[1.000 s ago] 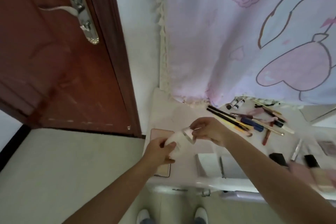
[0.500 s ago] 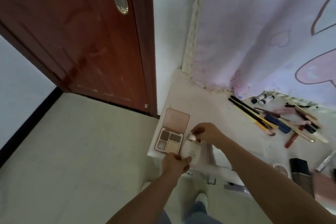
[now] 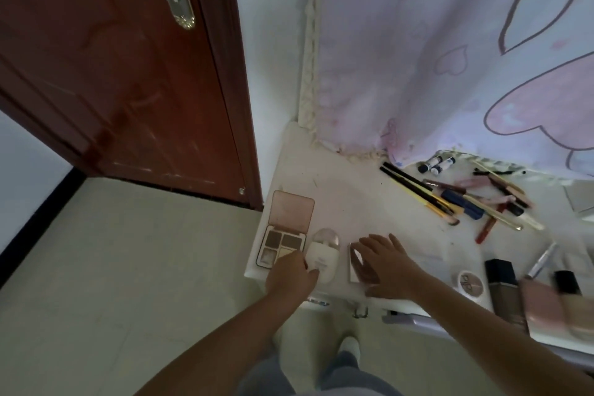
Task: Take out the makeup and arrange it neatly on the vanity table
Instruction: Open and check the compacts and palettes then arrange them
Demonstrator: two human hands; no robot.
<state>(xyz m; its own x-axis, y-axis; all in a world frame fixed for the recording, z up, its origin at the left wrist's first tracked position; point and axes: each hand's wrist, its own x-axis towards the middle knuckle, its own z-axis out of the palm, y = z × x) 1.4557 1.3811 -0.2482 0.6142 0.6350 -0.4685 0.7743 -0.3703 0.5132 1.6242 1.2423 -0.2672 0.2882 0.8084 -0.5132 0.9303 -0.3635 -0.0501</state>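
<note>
The white vanity table (image 3: 347,196) sat beside the door. My left hand (image 3: 289,276) gripped the cream bottle (image 3: 321,254) lying just right of the eyeshadow palette (image 3: 284,228); my right hand (image 3: 385,264) spread flat over a small compact (image 3: 355,267). Best squared parallel to the near edge.

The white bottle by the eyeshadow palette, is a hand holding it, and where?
The left hand grips the white bottle at its lower body as it lies on the table; the right hand rests on a flat compact.
</note>
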